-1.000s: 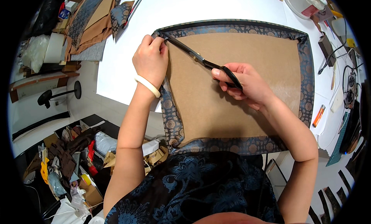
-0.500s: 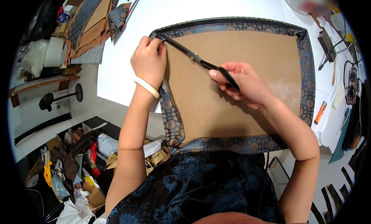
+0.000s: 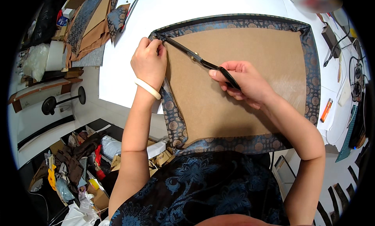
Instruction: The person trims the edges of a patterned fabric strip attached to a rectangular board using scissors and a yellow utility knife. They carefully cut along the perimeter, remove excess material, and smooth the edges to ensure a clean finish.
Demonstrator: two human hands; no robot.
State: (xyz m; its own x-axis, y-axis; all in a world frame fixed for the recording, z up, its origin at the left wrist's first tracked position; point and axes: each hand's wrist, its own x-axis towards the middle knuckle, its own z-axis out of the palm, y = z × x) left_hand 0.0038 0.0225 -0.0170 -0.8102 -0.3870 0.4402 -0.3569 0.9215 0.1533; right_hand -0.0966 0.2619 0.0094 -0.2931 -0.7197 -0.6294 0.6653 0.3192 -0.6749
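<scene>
In front of me lies a brown board [image 3: 234,89] whose edges are wrapped in dark blue patterned fabric [image 3: 311,77] with round tan motifs. My right hand [image 3: 246,83] grips a pair of black scissors [image 3: 201,61] by the handles, over the middle of the board. The blades point to the far left corner and look closed or nearly so. At that corner my left hand [image 3: 149,62] is closed in a pinch on the fabric edge, its fingertips beside the scissor tips. What exactly lies between the fingertips is mostly hidden.
An orange lighter [image 3: 326,110] lies right of the board on the white table [image 3: 125,70]. Fabric and card scraps [image 3: 88,27] are stacked at the far left. Below the table's left side is a heap of scraps [image 3: 80,163]. Cables and a power strip [image 3: 356,83] line the right edge.
Both hands and the scissors stay in nearly the same place at the corner. The whole view has shifted slightly.
</scene>
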